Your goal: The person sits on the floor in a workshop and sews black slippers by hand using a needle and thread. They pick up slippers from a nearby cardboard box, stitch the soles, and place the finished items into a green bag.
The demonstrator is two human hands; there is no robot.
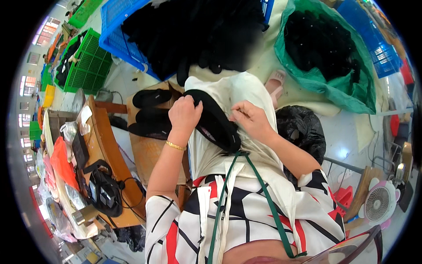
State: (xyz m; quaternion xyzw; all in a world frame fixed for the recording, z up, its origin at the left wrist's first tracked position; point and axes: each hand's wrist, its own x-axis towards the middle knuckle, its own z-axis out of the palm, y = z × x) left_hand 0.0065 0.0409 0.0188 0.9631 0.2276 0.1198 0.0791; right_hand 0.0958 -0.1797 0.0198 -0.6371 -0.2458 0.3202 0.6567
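Observation:
A black cloth shoe (214,115) lies slantwise across my lap on a cream apron (252,88). Part of its patterned lining shows near the lower end. My left hand (185,113) is closed on the shoe's upper left edge, thumb on top. Just right of the shoe, my right hand (250,118) is closed in a pinch beside its edge. Whatever those fingertips hold, if anything, is too small to make out. To the left, several similar black shoes (151,98) rest on a cardboard box (151,154).
Ahead stands a blue crate (123,42) heaped with black items. A green sack (303,86), also full of black pieces, is at the far right. A black plastic bag (301,132) sits by my right arm. A wooden table (107,149) stands left; a fan (380,201) is lower right.

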